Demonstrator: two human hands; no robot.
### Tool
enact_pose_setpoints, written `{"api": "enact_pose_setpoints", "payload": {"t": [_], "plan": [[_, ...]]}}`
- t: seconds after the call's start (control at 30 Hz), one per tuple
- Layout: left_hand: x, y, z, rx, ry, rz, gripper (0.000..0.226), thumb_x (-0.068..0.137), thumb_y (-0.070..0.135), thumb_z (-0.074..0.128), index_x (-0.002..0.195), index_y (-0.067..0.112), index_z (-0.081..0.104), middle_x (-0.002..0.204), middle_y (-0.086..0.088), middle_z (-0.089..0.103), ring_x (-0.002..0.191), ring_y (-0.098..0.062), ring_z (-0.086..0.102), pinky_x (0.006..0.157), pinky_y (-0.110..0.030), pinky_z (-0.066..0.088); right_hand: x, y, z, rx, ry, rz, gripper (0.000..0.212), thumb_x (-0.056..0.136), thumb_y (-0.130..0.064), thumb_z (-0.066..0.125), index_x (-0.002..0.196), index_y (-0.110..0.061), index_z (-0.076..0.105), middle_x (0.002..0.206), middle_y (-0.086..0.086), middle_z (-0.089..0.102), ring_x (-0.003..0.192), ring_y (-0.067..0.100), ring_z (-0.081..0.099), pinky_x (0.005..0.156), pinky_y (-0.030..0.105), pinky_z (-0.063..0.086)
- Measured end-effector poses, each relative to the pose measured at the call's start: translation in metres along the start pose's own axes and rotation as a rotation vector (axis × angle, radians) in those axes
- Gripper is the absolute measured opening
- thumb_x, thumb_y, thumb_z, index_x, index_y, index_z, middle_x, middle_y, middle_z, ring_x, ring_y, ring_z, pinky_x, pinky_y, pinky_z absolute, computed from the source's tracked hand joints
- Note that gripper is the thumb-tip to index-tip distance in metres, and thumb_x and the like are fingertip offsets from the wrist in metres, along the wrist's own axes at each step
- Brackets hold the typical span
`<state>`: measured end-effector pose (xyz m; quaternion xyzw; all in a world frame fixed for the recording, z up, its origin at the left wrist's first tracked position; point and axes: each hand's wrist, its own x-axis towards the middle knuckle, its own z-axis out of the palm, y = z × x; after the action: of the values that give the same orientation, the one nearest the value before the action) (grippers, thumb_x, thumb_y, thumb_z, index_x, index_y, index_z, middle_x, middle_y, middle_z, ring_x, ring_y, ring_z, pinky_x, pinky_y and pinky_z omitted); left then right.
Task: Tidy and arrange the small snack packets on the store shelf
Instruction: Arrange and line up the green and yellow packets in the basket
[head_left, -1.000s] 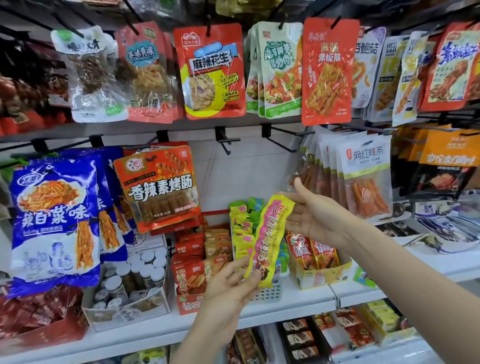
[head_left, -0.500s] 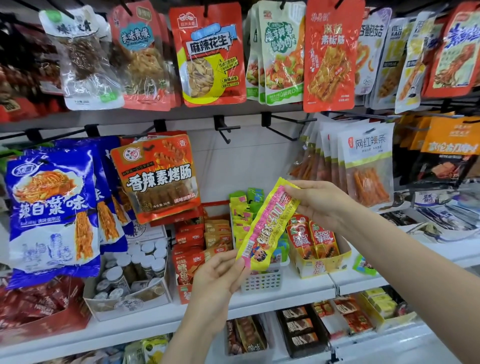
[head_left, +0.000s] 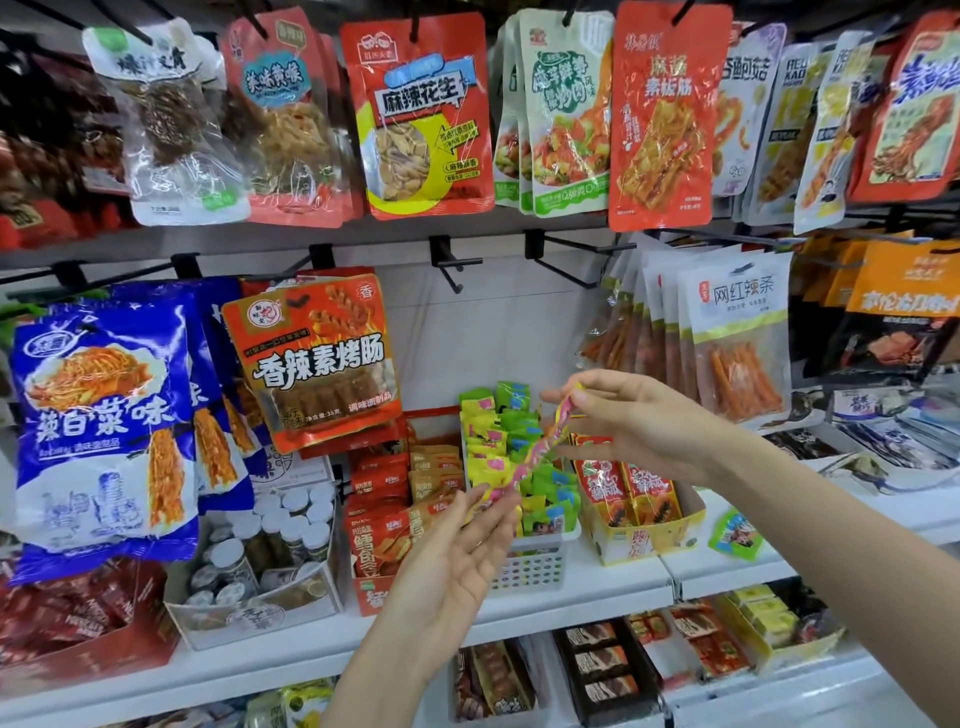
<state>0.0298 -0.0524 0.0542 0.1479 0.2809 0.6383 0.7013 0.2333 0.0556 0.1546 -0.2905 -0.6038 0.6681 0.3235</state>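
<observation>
Packet, long, flat, glossy yellow-and-pink plastic (head_left: 540, 441), is being held edge-on above the white perforated plastic basket (head_left: 530, 564) of small crinkled green and yellow sachets. Its upper end is being pinched by the right hand (head_left: 639, 421); its lower end is being pinched by the left hand's (head_left: 457, 566) fingertips.

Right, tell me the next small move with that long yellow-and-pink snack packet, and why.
Probably lower the long yellow-and-pink snack packet into the white plastic basket just beneath it. The right hand pinches its top end and the left hand its bottom end, so it hangs edge-on over the yellow and green packets standing upright in that basket, which look like its own kind.
</observation>
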Motion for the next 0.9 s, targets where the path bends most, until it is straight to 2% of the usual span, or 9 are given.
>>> {"api": "enact_pose_setpoints", "payload": {"t": [0.13,0.2,0.3,0.4,0.5,0.6,0.67,0.77,0.9], "plan": [[0.006,-0.009,-0.001,0.217,0.081,0.197,0.029,0.101,0.022,0.047,0.122,0.005,0.059,0.111,-0.022,0.071,0.100,-0.026,0.072,0.072,-0.023,0.058,-0.005,0.010,-0.010,0.085,-0.094,0.037,0.028,0.089,-0.025,0.070,0.110,-0.006,0.070,0.133,0.028,0.054,0.113,0.037,0.062,0.096,0.043,0.052],[0.009,-0.014,-0.001,0.312,0.097,0.300,0.023,0.100,0.016,0.049,0.116,0.006,0.062,0.109,-0.015,0.073,0.098,-0.025,0.072,0.074,-0.021,0.057,-0.005,0.013,-0.012,0.097,-0.068,0.061,0.042,0.086,-0.035,0.072,0.118,-0.008,0.069,0.120,0.018,0.067,0.116,0.034,0.062,0.096,0.039,0.052],[0.014,-0.017,0.003,0.437,0.096,0.417,0.018,0.097,0.018,0.054,0.110,0.017,0.067,0.112,-0.003,0.072,0.096,-0.026,0.072,0.076,-0.021,0.057,-0.006,0.016,-0.014,-0.147,0.017,0.085,0.039,0.092,-0.027,0.064,0.131,-0.021,0.061,0.106,0.009,0.074,0.107,0.024,0.069,0.090,0.031,0.056],[0.024,-0.014,0.009,0.497,0.013,0.457,0.032,0.092,0.024,0.058,0.123,0.031,0.059,0.117,0.000,0.071,0.098,-0.026,0.072,0.079,-0.025,0.057,-0.006,0.010,-0.016,-0.436,0.164,0.067,0.039,0.093,-0.013,0.063,0.126,-0.032,0.061,0.096,0.006,0.074,0.090,0.014,0.072,0.078,0.029,0.060],[0.046,-0.009,0.014,0.699,0.017,0.452,0.045,0.096,0.026,0.057,0.135,0.043,0.042,0.114,0.005,0.072,0.095,-0.018,0.072,0.076,-0.027,0.059,-0.002,-0.003,-0.030,-0.546,0.372,-0.038,0.032,0.092,-0.014,0.066,0.122,-0.026,0.064,0.107,0.003,0.067,0.088,0.015,0.072,0.075,0.032,0.061],[0.081,0.002,0.019,1.088,0.094,0.625,0.025,0.099,0.019,0.056,0.120,0.033,0.055,0.118,0.007,0.064,0.096,-0.002,0.065,0.075,-0.017,0.054,0.006,-0.014,-0.048,-1.012,0.668,-0.165,0.033,0.091,-0.026,0.067,0.123,-0.030,0.060,0.107,-0.010,0.059,0.089,0.011,0.067,0.078,0.030,0.056],[0.108,0.011,0.025,1.446,0.016,0.791,0.019,0.096,0.019,0.060,0.113,0.026,0.063,0.123,0.008,0.059,0.108,-0.005,0.058,0.087,-0.011,0.045,0.017,-0.012,-0.053,-1.220,0.756,-0.215,0.033,0.091,-0.024,0.065,0.123,-0.026,0.058,0.093,-0.010,0.055,0.066,0.007,0.058,0.064,0.021,0.047],[0.148,0.014,0.032,1.924,-0.198,0.668,0.050,0.094,0.044,0.059,0.136,0.018,0.054,0.147,0.000,0.047,0.141,-0.019,0.035,0.118,-0.033,0.024,0.040,0.002,-0.054,-1.338,0.737,-0.106,0.028,0.092,-0.010,0.056,0.120,-0.017,0.054,0.095,0.014,0.064,0.077,0.033,0.061,0.067,0.036,0.050],[0.184,0.011,0.032,2.350,-0.297,0.421,0.079,0.091,0.075,0.027,0.154,0.027,0.027,0.164,0.008,0.018,0.152,-0.017,0.003,0.122,-0.051,0.000,0.067,0.020,-0.057,-1.350,0.705,-0.049,0.038,0.090,0.000,0.047,0.126,-0.013,0.050,0.098,0.023,0.061,0.092,0.045,0.061,0.073,0.046,0.053]]}}
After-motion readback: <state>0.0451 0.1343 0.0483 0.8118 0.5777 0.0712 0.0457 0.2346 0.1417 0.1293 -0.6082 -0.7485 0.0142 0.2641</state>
